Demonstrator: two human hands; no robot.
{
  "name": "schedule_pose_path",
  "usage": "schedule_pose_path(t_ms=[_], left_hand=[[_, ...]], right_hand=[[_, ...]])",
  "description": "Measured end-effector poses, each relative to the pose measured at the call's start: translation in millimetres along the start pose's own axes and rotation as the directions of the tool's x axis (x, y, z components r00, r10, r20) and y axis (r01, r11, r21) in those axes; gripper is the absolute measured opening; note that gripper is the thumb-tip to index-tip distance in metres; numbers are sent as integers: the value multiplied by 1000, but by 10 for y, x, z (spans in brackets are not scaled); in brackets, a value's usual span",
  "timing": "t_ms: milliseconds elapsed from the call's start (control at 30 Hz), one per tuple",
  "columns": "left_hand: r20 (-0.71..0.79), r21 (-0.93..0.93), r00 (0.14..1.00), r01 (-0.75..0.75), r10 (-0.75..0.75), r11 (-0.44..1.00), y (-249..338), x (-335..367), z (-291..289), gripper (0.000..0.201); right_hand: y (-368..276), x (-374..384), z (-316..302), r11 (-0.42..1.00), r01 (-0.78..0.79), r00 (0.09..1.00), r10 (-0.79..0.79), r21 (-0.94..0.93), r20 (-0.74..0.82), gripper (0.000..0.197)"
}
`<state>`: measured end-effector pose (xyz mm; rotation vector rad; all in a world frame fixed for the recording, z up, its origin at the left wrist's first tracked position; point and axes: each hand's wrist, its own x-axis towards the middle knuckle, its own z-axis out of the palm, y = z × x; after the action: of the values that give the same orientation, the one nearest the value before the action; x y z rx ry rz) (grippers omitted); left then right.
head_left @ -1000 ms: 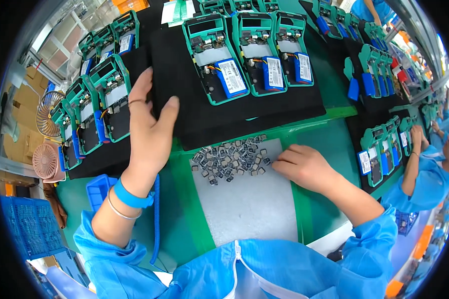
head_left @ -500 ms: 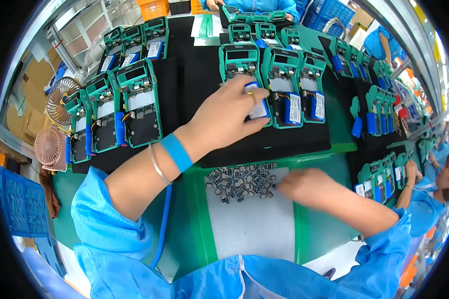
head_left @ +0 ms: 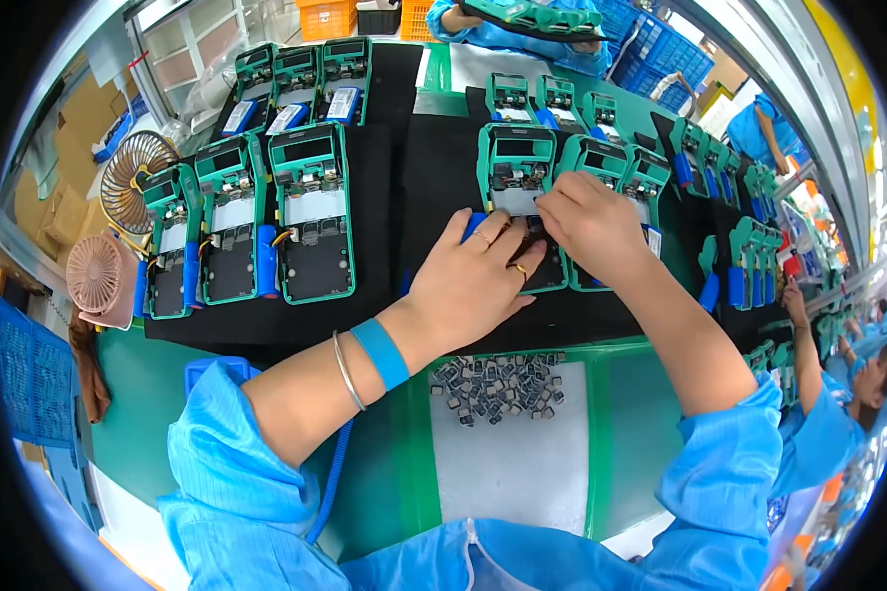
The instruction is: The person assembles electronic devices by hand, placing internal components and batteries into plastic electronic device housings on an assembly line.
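My left hand (head_left: pixel 473 281) lies with fingers spread over the lower half of a green device housing (head_left: pixel 519 146) with exposed circuitry. A blue battery pack (head_left: pixel 474 229) sticks out at that housing's left side, beside my left fingers. Just right of them, my right hand (head_left: pixel 593 229) is closed in a pinch over the circuitry; whatever its fingertips hold is hidden. Two more green housings (head_left: pixel 647 169) stand to the right, partly covered by my right hand. Below, small dark square parts with metallic faces (head_left: pixel 503 386) are heaped on a grey sheet (head_left: pixel 512 473).
Rows of similar open housings (head_left: pixel 310 167) with blue batteries rest on black mats (head_left: pixel 375 286) at the left, back and right. Two fans (head_left: pixel 99 276) and a blue crate (head_left: pixel 39 379) stand at the left. A coiled blue cord (head_left: pixel 331 473) hangs nearby. Co-workers sit opposite and at the right.
My right hand has gone from the heap of small parts up to the housing. The battery pack now sits at the housing's left side, and my left hand has spread over the housing.
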<state>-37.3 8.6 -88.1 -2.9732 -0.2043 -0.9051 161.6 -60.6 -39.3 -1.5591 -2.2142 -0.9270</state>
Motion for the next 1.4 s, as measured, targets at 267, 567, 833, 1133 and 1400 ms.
schedule_pose_path(t_ms=[267,567,833,1133,1400], left_hand=[[-45,-27,999,-7,6,1000,-30,2,41,56],[-2,-4,1000,11,-11,1000,-29,-2,51,55],[-65,33,997,-32,34,999,-18,-4,63,53],[-22,56,997,-68,69,996,-163,-19,-57,52],[53,12,995,-89,89,996,-330,-138,-171,57]], right_hand=[[34,87,108,997,50,998,-48,-61,27,18],[7,247,33,965,174,960,-122,-198,253,18],[-23,305,-19,975,37,961,25,-217,275,16],[-413,-143,-397,914,-332,938,294,235,183,13],[-1149,-1413,-799,703,-595,759,331,391,561,13]])
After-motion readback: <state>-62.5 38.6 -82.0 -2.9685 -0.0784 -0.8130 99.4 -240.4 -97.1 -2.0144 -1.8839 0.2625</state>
